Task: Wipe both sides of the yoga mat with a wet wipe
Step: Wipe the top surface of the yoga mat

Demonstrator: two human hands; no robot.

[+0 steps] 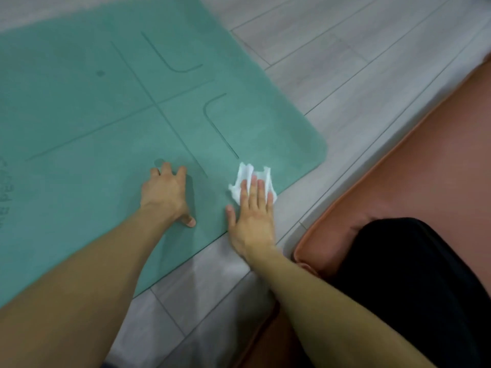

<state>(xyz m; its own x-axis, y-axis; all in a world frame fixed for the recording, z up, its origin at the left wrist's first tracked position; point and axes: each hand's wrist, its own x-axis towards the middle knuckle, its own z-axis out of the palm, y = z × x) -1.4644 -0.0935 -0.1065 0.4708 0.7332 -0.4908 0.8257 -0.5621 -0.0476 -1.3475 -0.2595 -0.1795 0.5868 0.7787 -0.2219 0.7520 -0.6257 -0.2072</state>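
A teal yoga mat (106, 123) lies flat on the grey plank floor (358, 62), filling the left and far part of the view, its rounded right corner pointing toward the right. Dark guide lines run across its surface. To the right, a salmon-coloured cushion (411, 168) lies on the floor beside the mat, apart from it, with a black-clad leg (411, 274) resting on it at the near right.

Both hands are near the mat's near edge. The left hand (166, 195) rests on the mat, fingers bent and spread with the tips and thumb pressing down, holding nothing. Just to its right, the right hand (252, 216) lies flat with straight fingers pressing a crumpled white wet wipe (248, 176) onto the mat close to the near edge; the wipe sticks out beyond the fingertips on the far side.
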